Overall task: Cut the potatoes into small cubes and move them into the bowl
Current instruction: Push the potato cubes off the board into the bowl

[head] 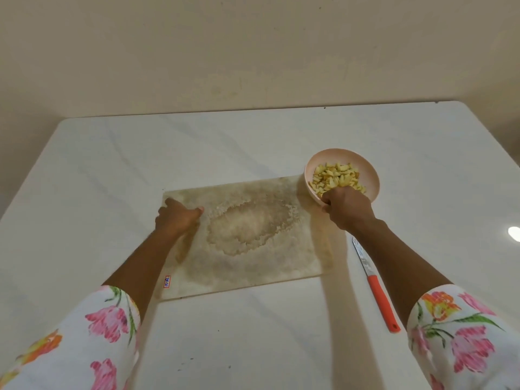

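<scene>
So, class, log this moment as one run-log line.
left hand: rests on cutting board | right hand: curled at near rim of bowl, grip unclear | potato cubes: in bowl | knife: on table, right of board

potato cubes (pixel 336 177) in bowl (pixel 365 175), knife (pixel 375 285) right of board (pixel 253 266)

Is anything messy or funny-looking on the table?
The cutting board looks odd: its middle is a rough, scuffed pale patch ringed by brown staining, and it lies crooked on the table. No potato pieces are spilled; all those visible are in the bowl.
</scene>
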